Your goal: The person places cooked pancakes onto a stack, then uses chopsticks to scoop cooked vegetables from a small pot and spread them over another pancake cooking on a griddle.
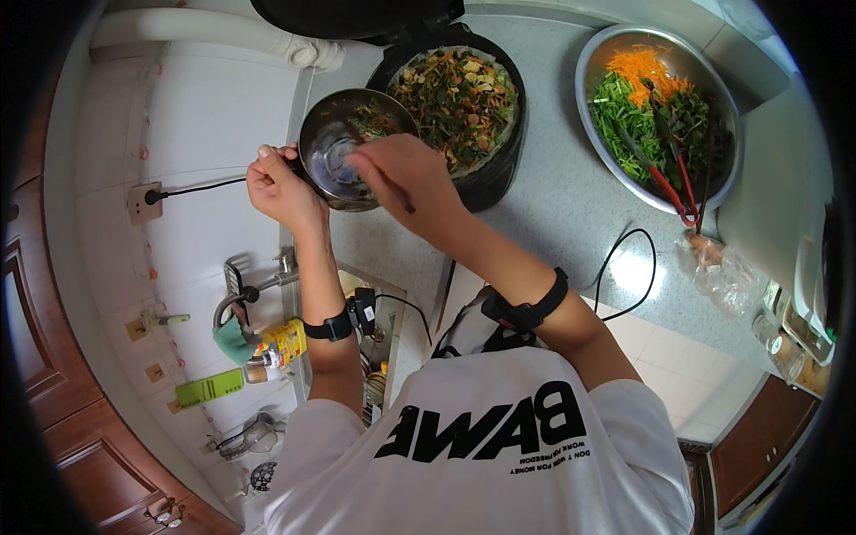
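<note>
A metal bowl or pan [328, 124] is held tilted beside the electric griddle [518, 134], with bits of chopped vegetables inside. My left hand [284, 190] grips its dark handle at the left side. My right hand [408, 177] is over the near rim, fingers curled and pinched together; whether they hold anything is hidden. A layer of mixed chopped greens, carrot shreds and pale yellow pieces [458, 107] covers the griddle's round plate. The griddle's black lid [354, 17] stands raised behind it.
Right of the griddle, a large steel bowl [585, 124] holds shredded carrot, chopped greens and red-handled tongs [675, 190]. Nearby lie a clear plastic bag [725, 281] and a looped black cable [598, 274]. A faucet [267, 284] and sink are at left; a plugged cord [200, 189] crosses the tiled wall.
</note>
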The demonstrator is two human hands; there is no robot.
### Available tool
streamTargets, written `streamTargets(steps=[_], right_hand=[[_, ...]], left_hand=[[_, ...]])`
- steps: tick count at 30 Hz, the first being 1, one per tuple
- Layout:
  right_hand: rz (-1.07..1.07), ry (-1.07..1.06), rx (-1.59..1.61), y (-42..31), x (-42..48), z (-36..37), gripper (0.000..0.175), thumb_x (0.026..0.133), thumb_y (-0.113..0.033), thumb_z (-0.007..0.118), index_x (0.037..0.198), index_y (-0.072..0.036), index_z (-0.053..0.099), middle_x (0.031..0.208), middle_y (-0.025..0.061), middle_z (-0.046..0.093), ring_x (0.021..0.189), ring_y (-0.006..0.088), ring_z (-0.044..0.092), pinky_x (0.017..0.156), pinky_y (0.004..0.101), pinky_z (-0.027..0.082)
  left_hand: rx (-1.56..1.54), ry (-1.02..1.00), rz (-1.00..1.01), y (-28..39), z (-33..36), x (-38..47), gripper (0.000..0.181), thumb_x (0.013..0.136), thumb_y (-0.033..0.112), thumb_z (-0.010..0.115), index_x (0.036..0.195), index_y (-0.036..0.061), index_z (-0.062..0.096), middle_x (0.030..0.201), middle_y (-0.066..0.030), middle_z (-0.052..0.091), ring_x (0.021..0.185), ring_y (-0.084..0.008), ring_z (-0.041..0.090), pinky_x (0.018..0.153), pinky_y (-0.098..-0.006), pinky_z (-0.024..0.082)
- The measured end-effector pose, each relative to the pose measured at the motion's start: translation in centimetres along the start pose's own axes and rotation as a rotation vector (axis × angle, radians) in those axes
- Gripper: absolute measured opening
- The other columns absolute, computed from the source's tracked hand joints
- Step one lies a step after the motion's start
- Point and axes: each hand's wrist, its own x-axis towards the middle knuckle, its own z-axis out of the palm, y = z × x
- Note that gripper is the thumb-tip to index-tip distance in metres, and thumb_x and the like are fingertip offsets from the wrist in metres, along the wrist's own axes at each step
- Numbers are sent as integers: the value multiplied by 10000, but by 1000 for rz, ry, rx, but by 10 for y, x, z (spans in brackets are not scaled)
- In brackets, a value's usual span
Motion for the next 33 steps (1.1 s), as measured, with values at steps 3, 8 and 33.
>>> streamTargets(steps=[3,8,33], right_hand=[[-105,71,121,-1,0,7,107,870,-100,667,842,-22,600,719,130,573,684,328,555,634,404,451],[-104,121,95,0,1,3,128,861,-120,684,838,-28,599,726,132,575,676,324,558,629,408,451],[19,5,121,47,37,-71,115,866,-100,721,913,4,729,761,75,704,630,123,629,568,241,484]], left_hand=[[-32,-23,-5,1,5,-2,290,995,190,570,777,34,457,720,-95,582,715,-176,575,800,-349,519],[-26,-24,16,2,8,1,293,991,188,576,770,37,457,715,-94,580,709,-173,572,797,-348,519],[57,-130,115,2,8,10,266,1000,171,553,789,41,458,730,-91,582,712,-158,559,826,-365,528]])
